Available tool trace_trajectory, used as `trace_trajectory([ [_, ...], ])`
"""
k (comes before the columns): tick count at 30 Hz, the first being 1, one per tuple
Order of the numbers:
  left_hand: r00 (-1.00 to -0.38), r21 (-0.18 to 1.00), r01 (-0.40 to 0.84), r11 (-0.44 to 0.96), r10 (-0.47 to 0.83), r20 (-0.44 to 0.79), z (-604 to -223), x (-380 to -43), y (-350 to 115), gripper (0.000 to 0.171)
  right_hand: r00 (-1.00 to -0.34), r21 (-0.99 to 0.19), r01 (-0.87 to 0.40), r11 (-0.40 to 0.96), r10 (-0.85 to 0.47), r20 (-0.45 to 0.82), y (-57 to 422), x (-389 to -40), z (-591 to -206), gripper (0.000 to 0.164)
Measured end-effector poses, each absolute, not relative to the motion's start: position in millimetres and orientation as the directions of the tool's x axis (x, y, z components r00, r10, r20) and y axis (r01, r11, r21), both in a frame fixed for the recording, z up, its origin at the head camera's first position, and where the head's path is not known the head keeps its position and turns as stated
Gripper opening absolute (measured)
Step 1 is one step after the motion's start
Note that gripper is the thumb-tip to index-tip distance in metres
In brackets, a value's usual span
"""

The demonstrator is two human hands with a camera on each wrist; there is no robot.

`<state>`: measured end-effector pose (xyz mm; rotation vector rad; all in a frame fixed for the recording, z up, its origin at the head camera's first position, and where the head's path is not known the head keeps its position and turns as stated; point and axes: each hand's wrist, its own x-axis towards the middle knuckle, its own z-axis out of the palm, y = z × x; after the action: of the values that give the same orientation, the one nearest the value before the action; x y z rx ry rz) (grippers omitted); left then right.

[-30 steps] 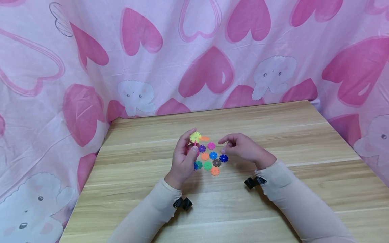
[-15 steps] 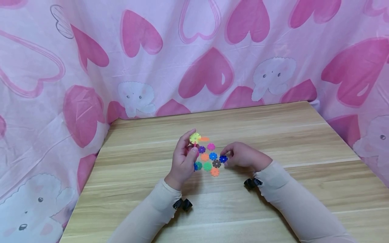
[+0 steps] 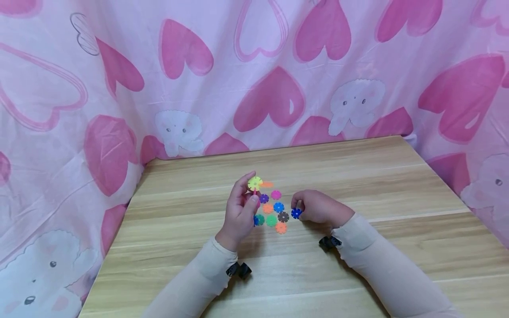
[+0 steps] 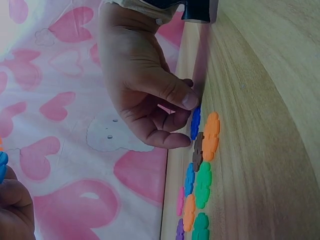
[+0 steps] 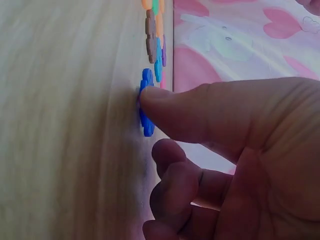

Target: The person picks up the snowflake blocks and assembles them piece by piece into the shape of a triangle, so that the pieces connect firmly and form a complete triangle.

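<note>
My left hand (image 3: 240,210) holds up a small assembly of notched plastic snowflake discs. A yellow disc (image 3: 255,183) tops it, an orange disc (image 3: 267,184) juts sideways edge-on, and pink shows by the thumb; the palm side is hidden. In the left wrist view, a blue disc (image 4: 3,165) shows at that hand's thumb. My right hand (image 3: 324,207) pinches a dark blue snowflake disc (image 3: 296,213) at the table. Its thumb (image 5: 160,100) lies against the disc in the right wrist view, while other fingers curl below.
Several loose discs lie flat between the hands on the wooden table (image 3: 358,274), among them a brown disc (image 3: 283,217), a green disc (image 3: 271,221) and a pink disc (image 3: 276,194). A pink heart-print curtain (image 3: 222,101) surrounds the table's back and sides.
My right hand has come down onto the dark blue disc and drawn it slightly right, away from the brown one. My left hand keeps its hold, almost still.
</note>
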<state>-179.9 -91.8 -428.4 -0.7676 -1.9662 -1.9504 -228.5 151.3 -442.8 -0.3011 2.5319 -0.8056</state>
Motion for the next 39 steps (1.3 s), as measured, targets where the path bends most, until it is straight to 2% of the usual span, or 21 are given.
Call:
trace_trajectory([
  [8,-0.827,0.844,0.536,-0.028,0.179,0.532,-428,-179,-92,0.055,-0.864,-0.584,-0.039,0.811,-0.321,-0.388,152,-228,-442,0.026],
  [22,-0.84,0.855,0.518,-0.023,0.177,0.513,-428,-179,-92,0.055,-0.869,-0.582,-0.107,0.806,-0.361,-0.339,155,-228,-442,0.027],
  [26,-0.836,0.852,0.522,-0.029,0.178,0.519,-428,-180,-92,0.055,-0.86,-0.615,-0.112,0.78,-0.387,-0.334,158,-230,-444,0.025],
  [33,-0.834,0.849,0.529,-0.025,0.173,0.524,-428,-181,-92,0.056,-0.853,-0.799,-0.017,0.601,-0.425,-0.302,165,-235,-443,0.021],
  [39,-0.841,0.856,0.517,-0.016,0.176,0.512,-429,-181,-92,0.055,-0.894,-0.942,-0.14,0.305,-0.447,-0.011,161,-237,-432,0.015],
])
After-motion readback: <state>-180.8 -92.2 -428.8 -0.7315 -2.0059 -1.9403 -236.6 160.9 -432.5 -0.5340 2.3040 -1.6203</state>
